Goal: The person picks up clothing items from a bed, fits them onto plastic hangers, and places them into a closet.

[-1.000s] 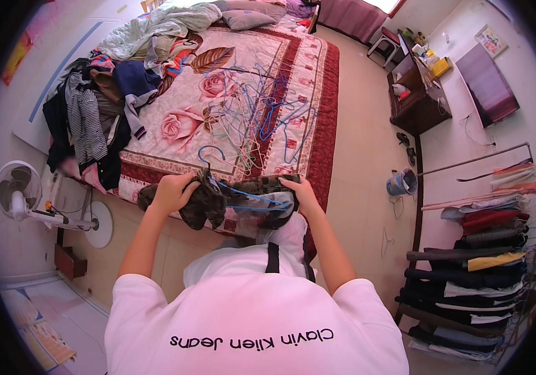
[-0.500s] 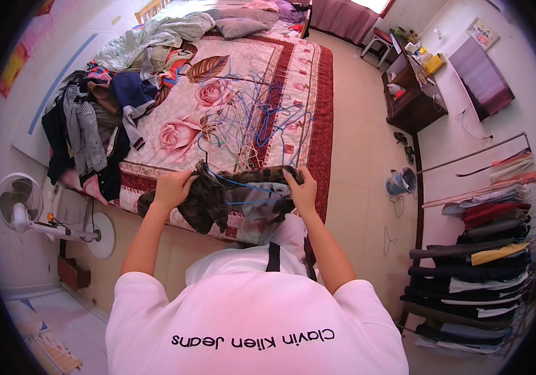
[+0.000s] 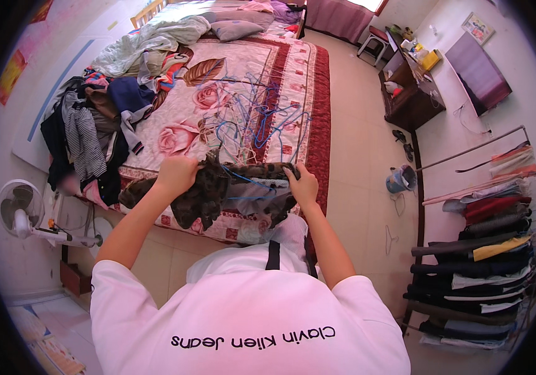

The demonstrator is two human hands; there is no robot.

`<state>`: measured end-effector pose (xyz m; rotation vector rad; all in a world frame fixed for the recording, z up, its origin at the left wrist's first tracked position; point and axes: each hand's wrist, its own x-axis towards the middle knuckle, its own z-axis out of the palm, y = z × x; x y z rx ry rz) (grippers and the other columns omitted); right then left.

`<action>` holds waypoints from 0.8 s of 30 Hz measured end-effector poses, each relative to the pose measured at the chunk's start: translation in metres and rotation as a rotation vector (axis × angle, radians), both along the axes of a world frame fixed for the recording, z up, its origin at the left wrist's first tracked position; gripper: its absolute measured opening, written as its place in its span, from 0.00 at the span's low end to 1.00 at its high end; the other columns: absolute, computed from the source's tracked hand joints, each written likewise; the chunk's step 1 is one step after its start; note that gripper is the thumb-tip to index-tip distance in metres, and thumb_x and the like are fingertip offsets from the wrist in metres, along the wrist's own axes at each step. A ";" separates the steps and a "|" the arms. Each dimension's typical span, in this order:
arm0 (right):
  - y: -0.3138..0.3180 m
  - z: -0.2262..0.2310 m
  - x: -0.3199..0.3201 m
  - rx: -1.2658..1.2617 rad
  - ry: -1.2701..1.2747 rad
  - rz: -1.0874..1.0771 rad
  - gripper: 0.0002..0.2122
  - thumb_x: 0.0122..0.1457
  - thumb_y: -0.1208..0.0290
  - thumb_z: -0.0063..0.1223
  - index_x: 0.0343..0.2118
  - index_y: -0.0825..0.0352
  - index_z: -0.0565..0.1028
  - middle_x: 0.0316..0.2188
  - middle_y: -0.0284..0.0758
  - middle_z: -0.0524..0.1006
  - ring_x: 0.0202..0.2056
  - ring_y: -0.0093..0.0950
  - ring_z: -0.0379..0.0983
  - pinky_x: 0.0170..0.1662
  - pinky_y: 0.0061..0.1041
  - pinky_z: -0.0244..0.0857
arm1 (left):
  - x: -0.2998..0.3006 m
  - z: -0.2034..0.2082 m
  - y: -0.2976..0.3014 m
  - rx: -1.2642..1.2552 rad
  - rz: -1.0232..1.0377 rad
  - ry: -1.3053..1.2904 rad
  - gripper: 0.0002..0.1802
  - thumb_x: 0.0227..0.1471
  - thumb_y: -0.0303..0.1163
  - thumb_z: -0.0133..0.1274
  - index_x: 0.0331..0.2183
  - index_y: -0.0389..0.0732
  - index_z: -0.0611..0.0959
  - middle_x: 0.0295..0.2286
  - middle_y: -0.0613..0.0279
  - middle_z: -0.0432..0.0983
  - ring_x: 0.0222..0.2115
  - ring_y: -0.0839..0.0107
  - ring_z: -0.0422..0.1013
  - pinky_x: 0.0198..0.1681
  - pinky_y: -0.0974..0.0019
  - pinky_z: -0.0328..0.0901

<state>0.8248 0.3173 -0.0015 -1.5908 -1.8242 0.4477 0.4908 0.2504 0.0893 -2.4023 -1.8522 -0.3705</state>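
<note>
A dark camouflage-patterned garment [image 3: 198, 205] hangs between my two hands at the near edge of the bed. My left hand [image 3: 179, 176] is closed on its left part, with the fingers partly hidden. At the other end my right hand [image 3: 304, 186] pinches the garment's dark edge between thumb and fingers. Inside the garment's opening sits a blue wire hanger [image 3: 249, 199], with its slanted arm and bottom bar showing. Just beyond, many loose hangers [image 3: 261, 119], mostly blue, lie tangled on the flowered bedspread [image 3: 174, 137].
Piled clothes [image 3: 90, 140] cover the bed's left side. A white fan [image 3: 21, 212] stands at the left. On the right, a rack [image 3: 468, 275] holds hung clothes, with a bucket [image 3: 400, 180] and hangers [image 3: 391, 239] on the floor nearby. A dark desk [image 3: 408, 100] is farther back.
My left hand has shifted up and to the right along the garment, bunching it closer. The garment's left end now trails out past that hand's wrist. My right hand has barely moved.
</note>
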 end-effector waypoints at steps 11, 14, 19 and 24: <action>0.006 -0.032 0.016 -0.385 0.330 0.253 0.22 0.53 0.52 0.53 0.41 0.67 0.68 0.28 0.44 0.75 0.33 0.38 0.73 0.39 0.34 0.64 | 0.006 0.001 0.006 -0.035 0.058 0.073 0.12 0.44 0.38 0.54 0.20 0.40 0.80 0.16 0.52 0.72 0.20 0.52 0.71 0.24 0.53 0.64; 0.001 -0.051 0.017 -0.278 0.436 0.448 0.29 0.50 0.53 0.58 0.49 0.67 0.62 0.33 0.42 0.75 0.37 0.35 0.73 0.43 0.31 0.63 | 0.004 0.000 0.007 -0.009 0.056 0.042 0.11 0.45 0.38 0.54 0.21 0.41 0.80 0.16 0.52 0.72 0.20 0.52 0.71 0.24 0.52 0.64; 0.000 -0.041 0.013 -0.415 -0.160 0.386 0.31 0.41 0.69 0.62 0.50 0.68 0.63 0.38 0.47 0.74 0.42 0.40 0.72 0.45 0.31 0.63 | 0.000 -0.010 -0.001 -0.053 0.037 0.005 0.11 0.45 0.39 0.54 0.21 0.42 0.80 0.17 0.51 0.72 0.20 0.52 0.71 0.24 0.52 0.63; 0.023 -0.068 0.011 -0.381 0.191 0.266 0.22 0.41 0.71 0.55 0.44 0.68 0.68 0.37 0.50 0.75 0.42 0.47 0.71 0.42 0.37 0.65 | -0.001 -0.010 0.002 -0.051 0.053 0.010 0.11 0.46 0.38 0.54 0.21 0.41 0.79 0.17 0.51 0.72 0.19 0.52 0.71 0.23 0.52 0.63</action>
